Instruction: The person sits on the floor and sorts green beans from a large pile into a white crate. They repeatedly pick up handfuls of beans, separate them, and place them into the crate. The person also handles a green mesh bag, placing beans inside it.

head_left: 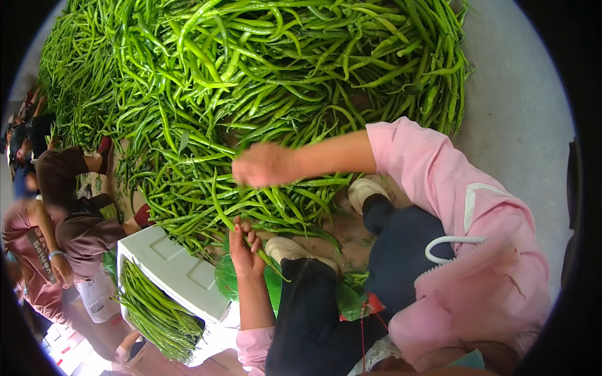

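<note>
A large heap of long green chili peppers (282,81) spreads in front of me. My left hand (246,254) is closed round one or more long green chili peppers (268,260), whose ends stick out beside the fingers; the exact number is unclear. Over the near part of the heap is my right hand (266,165), its fingers curled into a fist and blurred by motion. Whatever it may hold cannot be made out.
At left near me, a white foam box (175,257) lies on its side with chili peppers (157,310) lined up in it. Green plastic (229,279) lies by my left forearm. My shoes (291,250) touch the heap's edge. Another person (81,232) sits farther left.
</note>
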Demonstrator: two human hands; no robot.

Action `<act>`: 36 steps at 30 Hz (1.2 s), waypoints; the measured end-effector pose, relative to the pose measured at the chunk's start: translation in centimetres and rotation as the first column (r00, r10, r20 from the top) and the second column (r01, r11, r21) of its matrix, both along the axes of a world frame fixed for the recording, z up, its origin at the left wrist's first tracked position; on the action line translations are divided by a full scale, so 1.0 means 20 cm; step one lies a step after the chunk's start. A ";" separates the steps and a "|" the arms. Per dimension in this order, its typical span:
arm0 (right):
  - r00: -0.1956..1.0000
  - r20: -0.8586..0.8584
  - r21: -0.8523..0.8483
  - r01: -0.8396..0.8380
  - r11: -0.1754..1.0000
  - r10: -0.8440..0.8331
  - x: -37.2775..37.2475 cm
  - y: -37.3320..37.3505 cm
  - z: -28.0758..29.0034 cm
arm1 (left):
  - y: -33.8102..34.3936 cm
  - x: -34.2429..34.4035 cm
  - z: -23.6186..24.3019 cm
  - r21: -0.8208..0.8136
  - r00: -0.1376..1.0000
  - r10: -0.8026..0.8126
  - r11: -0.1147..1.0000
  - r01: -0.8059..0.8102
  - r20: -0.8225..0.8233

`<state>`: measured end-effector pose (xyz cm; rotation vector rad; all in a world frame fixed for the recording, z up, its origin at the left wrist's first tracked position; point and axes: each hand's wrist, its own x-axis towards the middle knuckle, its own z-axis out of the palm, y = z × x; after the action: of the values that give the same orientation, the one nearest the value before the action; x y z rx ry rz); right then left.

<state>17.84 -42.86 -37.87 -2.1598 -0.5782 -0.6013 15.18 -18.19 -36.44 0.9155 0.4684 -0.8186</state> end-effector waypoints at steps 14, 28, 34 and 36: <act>0.854 -0.417 -0.211 0.242 0.947 -0.312 0.27 -0.26 -0.44 | -0.08 -0.17 0.05 -0.111 0.998 0.062 0.992 -0.064 -0.014; 0.590 -0.633 -0.773 -0.442 0.455 -0.502 0.51 -0.42 -0.56 | -0.10 -0.22 0.04 -0.083 0.993 0.037 0.995 -0.047 -0.115; 0.725 -0.646 -0.669 -0.387 0.635 -0.239 0.32 -0.48 -0.61 | -0.11 -0.20 0.01 0.010 0.991 0.095 0.995 -0.095 -0.099; 0.717 -0.652 -0.666 -0.386 0.639 -0.247 0.34 -0.45 -0.51 | -0.12 -0.19 0.02 0.034 0.990 0.122 0.992 -0.119 -0.069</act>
<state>24.56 -51.89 -48.15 -2.8772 -0.5286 0.7148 11.36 -20.58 -36.04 0.8783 0.5938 -0.7376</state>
